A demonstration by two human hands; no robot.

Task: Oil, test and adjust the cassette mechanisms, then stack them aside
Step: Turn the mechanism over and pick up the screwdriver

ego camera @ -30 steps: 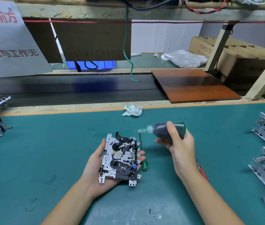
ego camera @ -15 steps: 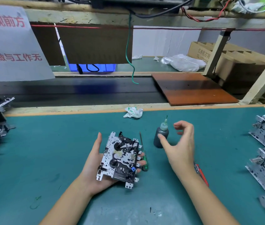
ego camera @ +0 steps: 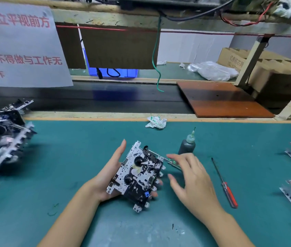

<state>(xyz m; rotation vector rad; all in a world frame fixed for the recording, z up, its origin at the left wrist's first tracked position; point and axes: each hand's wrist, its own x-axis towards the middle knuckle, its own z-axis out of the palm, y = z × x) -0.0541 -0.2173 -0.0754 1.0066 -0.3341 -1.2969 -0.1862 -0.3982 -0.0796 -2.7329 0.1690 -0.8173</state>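
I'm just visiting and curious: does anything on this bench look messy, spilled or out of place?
A crumpled wrapper lies as litter at the mat's far edge. Pale smears mark the green mat near the front. The oil bottle stands upright with no puddle. Nothing looks damaged.

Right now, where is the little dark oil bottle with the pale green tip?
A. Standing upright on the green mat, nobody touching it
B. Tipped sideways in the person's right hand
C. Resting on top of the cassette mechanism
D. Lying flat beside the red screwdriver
A. The oil bottle stands upright on the green mat, apart from the right hand, which reaches toward the green screwdriver.
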